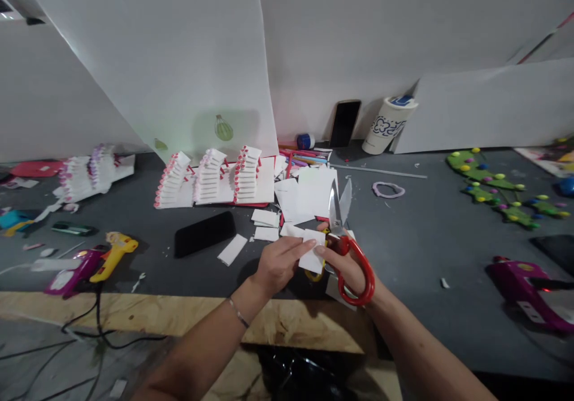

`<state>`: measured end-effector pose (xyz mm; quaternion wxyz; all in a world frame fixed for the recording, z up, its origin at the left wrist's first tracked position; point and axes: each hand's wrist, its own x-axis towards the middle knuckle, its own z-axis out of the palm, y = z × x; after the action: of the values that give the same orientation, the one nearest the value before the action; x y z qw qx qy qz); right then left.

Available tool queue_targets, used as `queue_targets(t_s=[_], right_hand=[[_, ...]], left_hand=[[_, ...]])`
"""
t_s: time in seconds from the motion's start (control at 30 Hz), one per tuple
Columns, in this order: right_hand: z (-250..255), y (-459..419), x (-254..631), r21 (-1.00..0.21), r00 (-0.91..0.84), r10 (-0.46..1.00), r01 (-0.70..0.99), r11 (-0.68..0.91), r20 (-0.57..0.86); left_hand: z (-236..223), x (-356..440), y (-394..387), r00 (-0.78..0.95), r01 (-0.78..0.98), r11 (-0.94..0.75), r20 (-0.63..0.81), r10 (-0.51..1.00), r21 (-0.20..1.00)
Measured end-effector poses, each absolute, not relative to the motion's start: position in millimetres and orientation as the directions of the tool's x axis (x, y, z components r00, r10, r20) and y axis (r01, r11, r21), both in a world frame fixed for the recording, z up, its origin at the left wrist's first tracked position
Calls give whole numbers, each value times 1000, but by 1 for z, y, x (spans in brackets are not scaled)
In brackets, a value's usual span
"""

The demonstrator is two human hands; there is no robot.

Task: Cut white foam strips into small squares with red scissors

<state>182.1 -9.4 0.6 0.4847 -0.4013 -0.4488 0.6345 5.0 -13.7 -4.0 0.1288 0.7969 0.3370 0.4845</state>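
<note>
My left hand [278,262] pinches a small white piece of paper [311,262] between thumb and fingers, close to the table's front edge. Red-handled scissors [365,272] hang on my right hand [348,268], their blades apart and pointing away from me. The right thumb also presses on the paper. Beyond the hands lie larger white sheets [317,187]. Small cut white rectangles [265,217] rest to the left of them, with one more strip [232,250] nearer me. Something yellow shows partly under the hands; its kind is hidden.
Rows of folded white pieces with red tips [208,177] stand behind a black phone [205,234]. Left are a yellow glue gun [114,256] and a purple device [72,274]. A cup [389,125] and another phone [345,123] lean at the back. Green decorations [482,174] lie right.
</note>
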Motion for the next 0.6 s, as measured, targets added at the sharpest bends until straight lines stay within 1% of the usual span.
queue_targets(t_s=[0.03,0.07,0.1,0.13,0.17,0.2,0.23,0.27,0.3,0.33,0.37,0.43,0.5,0.6], right_hand=[[1,-9,182,-964,-187,979,-238,-123,-79],[1,-9,182,-966,-175,982,-230,-115,-75],[1,-10,182,-968,-165,984,-228,-103,-66],[1,-10,183,-969,-158,986,-228,-93,-57],[1,-10,182,-969,-155,987,-229,-87,-51],[1,-11,182,-969,-159,986,-231,-87,-50],[1,-11,182,-969,-165,985,-231,-91,-53],[1,-11,182,-969,-171,984,-229,-96,-57],[1,-12,181,-968,-175,983,-231,-97,-57],[1,-12,181,-966,-182,982,-241,-95,-51],[1,-12,181,-961,-192,981,-260,-93,-43],[2,-13,182,-943,-233,972,-316,-110,-35],[3,-16,184,-919,-316,947,-353,-174,-58],[6,-22,189,-897,-460,880,-329,-297,-122]], left_hand=[[-4,7,-14,296,408,-727,673,678,553],[-3,9,-16,254,401,-681,640,725,613],[-2,11,-17,190,378,-599,574,796,706],[-1,12,-18,133,325,-481,464,876,814],[0,13,-19,112,243,-331,312,943,912],[2,14,-20,141,150,-161,141,980,975],[3,14,-20,210,69,4,-19,978,998],[3,14,-20,293,16,143,-141,946,990],[4,15,-19,352,-18,241,-220,910,970],[4,15,-17,371,-50,295,-257,892,954],[4,15,-16,352,-87,314,-266,897,945],[5,15,-11,255,-170,294,-246,935,941],[7,15,-7,149,-223,254,-224,963,941],[10,12,-2,57,-241,210,-202,978,948]])
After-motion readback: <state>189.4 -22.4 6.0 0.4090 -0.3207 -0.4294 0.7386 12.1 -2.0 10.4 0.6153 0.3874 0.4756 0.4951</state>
